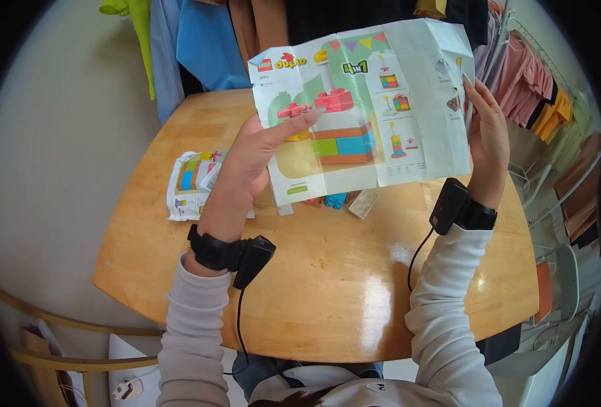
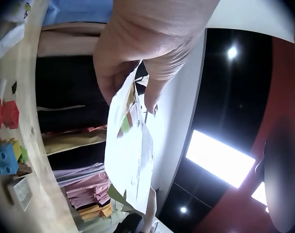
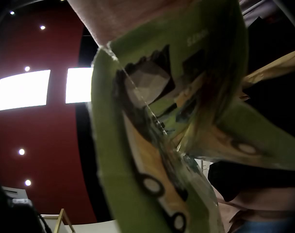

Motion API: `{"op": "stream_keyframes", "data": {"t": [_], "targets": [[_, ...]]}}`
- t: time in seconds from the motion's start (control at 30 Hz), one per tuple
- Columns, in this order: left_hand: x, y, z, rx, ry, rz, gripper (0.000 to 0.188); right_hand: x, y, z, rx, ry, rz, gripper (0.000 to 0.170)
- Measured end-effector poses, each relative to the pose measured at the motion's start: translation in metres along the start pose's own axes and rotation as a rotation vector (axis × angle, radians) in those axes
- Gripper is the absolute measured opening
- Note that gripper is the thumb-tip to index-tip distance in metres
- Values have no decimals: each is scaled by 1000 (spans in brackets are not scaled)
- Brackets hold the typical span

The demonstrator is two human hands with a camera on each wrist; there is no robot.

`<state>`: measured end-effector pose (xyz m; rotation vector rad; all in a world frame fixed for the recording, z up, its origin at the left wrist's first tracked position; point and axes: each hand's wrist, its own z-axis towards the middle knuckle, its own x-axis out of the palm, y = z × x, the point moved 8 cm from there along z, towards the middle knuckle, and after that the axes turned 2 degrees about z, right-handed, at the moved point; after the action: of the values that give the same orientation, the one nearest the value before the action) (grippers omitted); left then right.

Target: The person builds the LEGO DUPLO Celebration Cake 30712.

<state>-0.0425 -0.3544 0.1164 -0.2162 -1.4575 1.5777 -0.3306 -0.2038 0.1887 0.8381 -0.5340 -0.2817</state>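
Observation:
A creased LEGO Duplo instruction sheet [image 1: 344, 146] is spread above the table, its front showing a brick cake and smaller builds. My left hand [image 1: 246, 159] pinches its left side, thumb lying over the printed front and fingers behind. At the right edge, my right hand [image 1: 489, 132] grips the paper. The left wrist view shows the sheet [image 2: 130, 155] almost edge-on below the left hand [image 2: 147, 39]. In the right wrist view, the green back of the sheet [image 3: 108, 160] covers most of the right hand's fingers.
Under the sheet, a blue brick [image 1: 335, 201] and a pale brick [image 1: 363, 203] lie on the wooden table [image 1: 314, 271]; red bricks [image 2: 10, 116] show in the left wrist view. A printed packet [image 1: 186, 197] lies left. Clothes [image 1: 521, 74] hang beyond the table.

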Motion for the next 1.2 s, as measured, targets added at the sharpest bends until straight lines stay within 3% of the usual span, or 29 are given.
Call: {"op": "stream_keyframes", "data": {"t": [0.47, 0.77, 1.2], "targets": [[27, 30, -2, 14, 106, 12, 51, 6, 9, -6, -18, 6, -49, 28], [22, 49, -3, -59, -12, 8, 49, 16, 9, -5, -6, 96, -15, 25], [10, 43, -2, 64, -131, -115, 40, 1, 19, -6, -83, -28, -67, 26]]}}
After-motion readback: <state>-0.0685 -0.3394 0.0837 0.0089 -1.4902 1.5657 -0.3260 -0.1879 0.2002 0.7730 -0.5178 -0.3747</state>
